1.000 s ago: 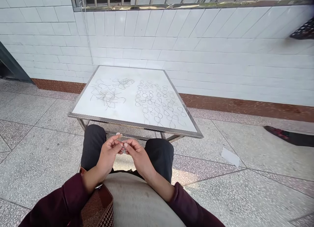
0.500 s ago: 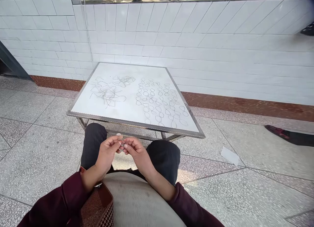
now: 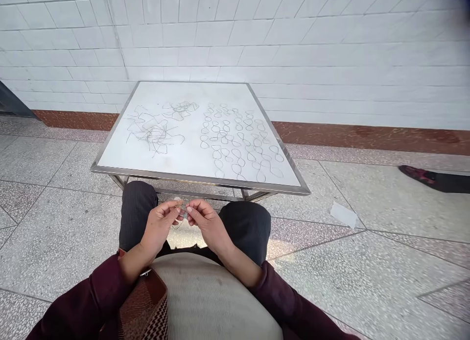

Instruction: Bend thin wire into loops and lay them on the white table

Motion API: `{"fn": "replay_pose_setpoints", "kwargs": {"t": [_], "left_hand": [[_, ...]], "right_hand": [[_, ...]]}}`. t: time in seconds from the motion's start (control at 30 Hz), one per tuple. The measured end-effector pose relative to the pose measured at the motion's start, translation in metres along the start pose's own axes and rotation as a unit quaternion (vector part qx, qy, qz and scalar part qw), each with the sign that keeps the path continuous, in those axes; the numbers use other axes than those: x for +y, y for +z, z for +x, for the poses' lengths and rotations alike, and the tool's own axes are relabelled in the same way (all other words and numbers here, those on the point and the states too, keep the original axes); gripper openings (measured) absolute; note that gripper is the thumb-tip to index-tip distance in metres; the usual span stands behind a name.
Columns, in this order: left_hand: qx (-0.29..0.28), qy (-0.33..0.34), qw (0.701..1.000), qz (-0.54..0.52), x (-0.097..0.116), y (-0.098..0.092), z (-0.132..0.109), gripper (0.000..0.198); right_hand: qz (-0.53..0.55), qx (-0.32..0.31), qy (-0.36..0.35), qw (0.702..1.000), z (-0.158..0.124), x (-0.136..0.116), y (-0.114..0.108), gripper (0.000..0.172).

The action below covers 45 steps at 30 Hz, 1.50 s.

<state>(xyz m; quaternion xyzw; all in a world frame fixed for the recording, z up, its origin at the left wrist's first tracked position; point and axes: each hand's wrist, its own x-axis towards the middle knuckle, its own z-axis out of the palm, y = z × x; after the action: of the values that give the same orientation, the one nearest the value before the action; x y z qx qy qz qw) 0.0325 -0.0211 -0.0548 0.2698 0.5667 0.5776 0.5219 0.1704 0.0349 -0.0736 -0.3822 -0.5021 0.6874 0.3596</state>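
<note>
Between my knees, in front of the table, my left hand (image 3: 160, 226) and my right hand (image 3: 207, 223) meet fingertip to fingertip. Both are closed in a pinch on a thin wire (image 3: 178, 225), part of which curves below the left fingers; the rest is hidden by the fingers. On the white table (image 3: 191, 158), several figure-eight wire loops (image 3: 238, 161) lie in rough rows on the right half. Loose bent wires (image 3: 152, 133) are tangled on the left half, with a smaller wire heap (image 3: 181, 109) behind them.
The table's metal edge (image 3: 198, 180) runs just beyond my knees, and a white tiled wall (image 3: 293, 56) stands behind it. A pale sheet (image 3: 343, 215) lies on the speckled floor to the right. Another person's shoe and leg (image 3: 433, 177) show at the far right.
The view has tilted slightly downward, so the window bars at the top are gone. My fingertips have drawn slightly apart, and a curve of wire now shows below the left ones.
</note>
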Motion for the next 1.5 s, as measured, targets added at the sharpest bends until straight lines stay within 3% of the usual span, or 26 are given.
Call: {"fn": "replay_pose_setpoints", "kwargs": {"t": [0.4,0.77,1.0,1.17,1.27,1.37,1.5], "left_hand": [[-0.014,-0.015,1.0,0.017,0.002,0.003,0.005,0.029],[-0.034,-0.038,0.998,0.03,0.006,0.001,0.003,0.035],[-0.058,-0.027,0.998,0.021,-0.002,-0.001,0.002,0.046],[-0.053,-0.014,0.998,0.041,-0.008,-0.005,0.003,0.047],[-0.064,0.003,0.995,0.072,-0.009,-0.008,0.002,0.05],[-0.07,0.038,0.991,0.108,-0.009,-0.009,0.001,0.06],[-0.075,0.052,0.99,0.11,-0.011,-0.01,0.0,0.068]], "right_hand": [[0.058,0.01,0.022,0.998,0.007,0.004,0.0,0.028],[-0.01,-0.005,-0.023,1.0,0.009,0.012,-0.005,0.022],[-0.01,-0.019,-0.031,0.999,0.009,0.019,-0.002,0.024],[-0.07,-0.033,-0.055,0.995,0.008,0.017,-0.006,0.019],[-0.171,-0.032,-0.144,0.974,0.01,0.004,-0.012,0.016],[-0.267,-0.096,-0.225,0.932,0.017,-0.013,-0.014,0.022],[-0.336,-0.154,-0.282,0.885,0.028,-0.026,-0.012,0.021]]}}
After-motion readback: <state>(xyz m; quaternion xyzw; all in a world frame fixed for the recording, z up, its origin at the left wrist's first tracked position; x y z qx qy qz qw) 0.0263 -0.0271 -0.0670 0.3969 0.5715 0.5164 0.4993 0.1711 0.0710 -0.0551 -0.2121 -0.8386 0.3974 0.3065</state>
